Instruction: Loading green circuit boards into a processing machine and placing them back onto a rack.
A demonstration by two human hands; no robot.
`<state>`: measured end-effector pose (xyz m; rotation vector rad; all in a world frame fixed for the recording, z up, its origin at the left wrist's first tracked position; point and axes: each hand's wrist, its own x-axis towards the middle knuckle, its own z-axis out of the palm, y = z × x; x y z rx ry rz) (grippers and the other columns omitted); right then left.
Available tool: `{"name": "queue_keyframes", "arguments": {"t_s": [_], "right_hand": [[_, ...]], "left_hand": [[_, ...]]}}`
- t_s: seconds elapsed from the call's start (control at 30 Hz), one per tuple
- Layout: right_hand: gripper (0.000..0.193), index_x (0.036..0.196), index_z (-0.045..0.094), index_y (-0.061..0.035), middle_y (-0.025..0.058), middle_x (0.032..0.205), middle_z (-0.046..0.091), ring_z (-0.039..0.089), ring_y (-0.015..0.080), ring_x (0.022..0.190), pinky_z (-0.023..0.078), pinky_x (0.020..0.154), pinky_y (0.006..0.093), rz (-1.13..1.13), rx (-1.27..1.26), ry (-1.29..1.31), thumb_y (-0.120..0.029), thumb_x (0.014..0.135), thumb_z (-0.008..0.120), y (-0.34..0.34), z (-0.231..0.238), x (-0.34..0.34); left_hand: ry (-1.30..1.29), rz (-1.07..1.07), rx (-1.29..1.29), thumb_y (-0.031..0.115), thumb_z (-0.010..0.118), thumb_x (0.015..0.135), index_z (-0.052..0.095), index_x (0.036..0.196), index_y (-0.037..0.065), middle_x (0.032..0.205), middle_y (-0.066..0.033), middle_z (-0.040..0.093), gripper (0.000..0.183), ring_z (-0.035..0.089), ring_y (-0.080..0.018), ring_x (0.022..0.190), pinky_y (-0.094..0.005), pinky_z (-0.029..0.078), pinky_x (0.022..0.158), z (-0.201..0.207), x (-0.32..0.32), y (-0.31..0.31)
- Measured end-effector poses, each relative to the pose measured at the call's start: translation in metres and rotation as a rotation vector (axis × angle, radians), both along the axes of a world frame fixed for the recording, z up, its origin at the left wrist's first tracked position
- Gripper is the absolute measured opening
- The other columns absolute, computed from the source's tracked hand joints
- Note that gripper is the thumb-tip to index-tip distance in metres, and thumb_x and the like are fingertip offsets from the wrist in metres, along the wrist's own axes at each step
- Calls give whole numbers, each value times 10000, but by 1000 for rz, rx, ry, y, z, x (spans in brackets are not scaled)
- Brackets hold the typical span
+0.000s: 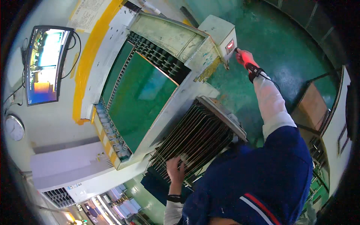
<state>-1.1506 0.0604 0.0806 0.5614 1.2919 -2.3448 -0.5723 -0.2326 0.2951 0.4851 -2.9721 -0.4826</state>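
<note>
Two hands are busy at a big machine. The left hand [175, 168] lies flat, fingers spread, on a stack of thin metal racks [195, 138] at the machine's near end. The right hand [243, 57] reaches far out, fingertip touching a small red-lit control box [229, 46]. A green sheet [138, 97] lies inside the machine.

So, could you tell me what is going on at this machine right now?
A person in a blue top stands at a large machine with a green panel. Their right hand reaches out to the small control box with a red lit display at the machine's corner, fingers at its front. Their left hand rests on the stack of thin metal racks held at an angle beside the machine. A monitor and a round clock hang on the wall.
</note>
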Motion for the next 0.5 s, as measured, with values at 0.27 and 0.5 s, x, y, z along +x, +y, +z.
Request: {"name": "queue_keyframes", "arguments": {"t_s": [0.27,0.5], "right_hand": [[181,920,581,-93,-13,705,576,542,103,568,447,495,259,-22,44,-17,-243,930,682,-4,-2,-3],[178,916,571,-84,-19,689,554,502,96,535,406,462,246,-36,4,-6,-226,934,677,-3,-4,-3]], "left_hand": [[-179,59,166,189,761,802,691,1057,80,1005,-130,645,286,599,-339,968,-437,490,834,-24,54,40],[-163,80,151,161,771,784,688,1063,81,1036,-135,644,302,594,-349,992,-447,489,843,-26,55,51]]}}
